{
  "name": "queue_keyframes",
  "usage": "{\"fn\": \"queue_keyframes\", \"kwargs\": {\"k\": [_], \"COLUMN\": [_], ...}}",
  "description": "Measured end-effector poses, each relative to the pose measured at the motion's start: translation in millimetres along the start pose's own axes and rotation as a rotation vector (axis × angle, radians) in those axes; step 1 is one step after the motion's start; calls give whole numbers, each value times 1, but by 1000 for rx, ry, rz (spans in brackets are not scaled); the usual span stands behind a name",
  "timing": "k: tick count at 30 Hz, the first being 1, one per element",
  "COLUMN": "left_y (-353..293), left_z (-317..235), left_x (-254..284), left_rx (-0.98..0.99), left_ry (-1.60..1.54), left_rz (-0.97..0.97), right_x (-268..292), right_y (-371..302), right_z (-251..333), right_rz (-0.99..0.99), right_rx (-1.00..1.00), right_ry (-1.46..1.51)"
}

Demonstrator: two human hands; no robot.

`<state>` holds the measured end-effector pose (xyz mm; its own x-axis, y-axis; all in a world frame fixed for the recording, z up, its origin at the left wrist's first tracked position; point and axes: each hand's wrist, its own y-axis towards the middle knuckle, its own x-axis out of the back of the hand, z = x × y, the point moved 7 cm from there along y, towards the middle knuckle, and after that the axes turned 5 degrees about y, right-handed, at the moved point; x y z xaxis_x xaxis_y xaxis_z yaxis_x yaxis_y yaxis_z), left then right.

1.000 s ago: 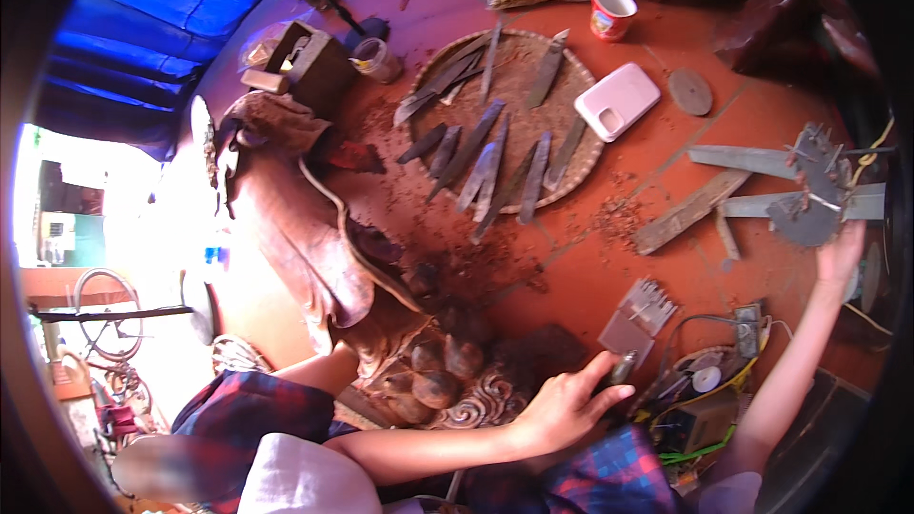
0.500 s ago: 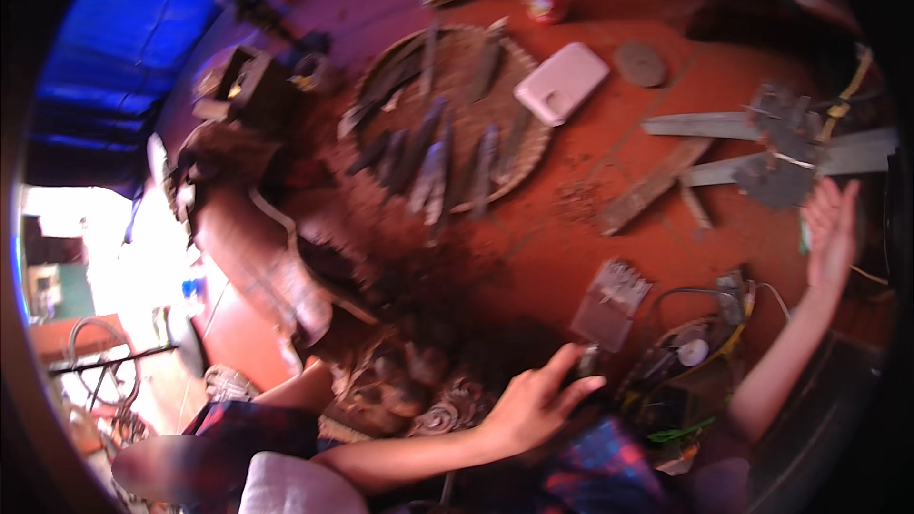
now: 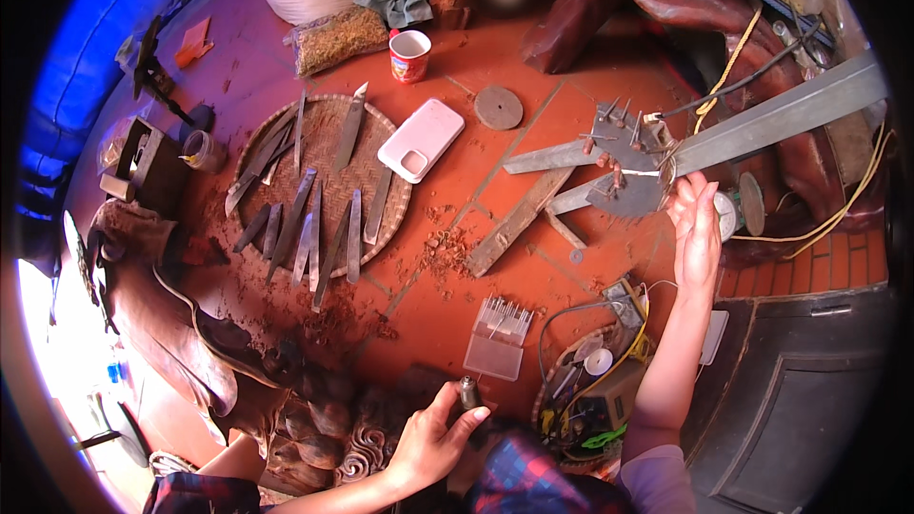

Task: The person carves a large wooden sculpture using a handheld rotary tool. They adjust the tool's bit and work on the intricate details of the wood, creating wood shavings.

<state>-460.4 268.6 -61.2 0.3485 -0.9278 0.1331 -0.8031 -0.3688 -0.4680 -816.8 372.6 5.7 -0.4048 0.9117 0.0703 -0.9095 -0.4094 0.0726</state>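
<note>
At the lower middle, my left hand (image 3: 428, 443) is closed around a short metal rotary handpiece (image 3: 467, 394) whose narrow end points up. A brown wood carving (image 3: 319, 419) with swirls and rounded forms lies to the left of that hand. My right hand (image 3: 697, 233) reaches out palm up, fingers apart and slightly bent, just below a metal stand (image 3: 624, 192). Small bits with reddish-brown ends (image 3: 609, 167) stand on the stand's round plate. Nothing shows in the right palm; its fingertips are close to the stand. Between the hands lies an open clear case of thin bits (image 3: 500, 333).
A woven tray (image 3: 405, 219) holds several flat blades. Beside it are a pink phone (image 3: 421, 140), a grey disc (image 3: 498, 108) and a red-white cup (image 3: 409, 59). A wooden plank (image 3: 519, 224) lies under the stand. Cables and tools fill a basket (image 3: 541, 400). A dark cabinet (image 3: 800, 409) stands right.
My view has swung to the right, so the scene sits further left. My right hand stays by the stand with its fingers more bent. My left hand keeps hold of the rotary handpiece.
</note>
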Motion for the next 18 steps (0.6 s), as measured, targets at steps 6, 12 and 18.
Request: {"fn": "queue_keyframes", "kwargs": {"k": [6, 12, 18], "left_y": [-2, -3, -3], "left_z": [4, 4, -4], "left_x": [1, -2, -5], "left_rx": [4, 37, 11], "left_ry": [29, -20, -138], "left_rz": [3, 39, 62], "right_x": [-11, -12, -16], "right_y": [-11, -11, -12], "right_z": [7, 7, 11], "right_rz": [-4, 10, 58], "right_rx": [21, 32, 54], "right_ry": [-130, -134, -93]}}
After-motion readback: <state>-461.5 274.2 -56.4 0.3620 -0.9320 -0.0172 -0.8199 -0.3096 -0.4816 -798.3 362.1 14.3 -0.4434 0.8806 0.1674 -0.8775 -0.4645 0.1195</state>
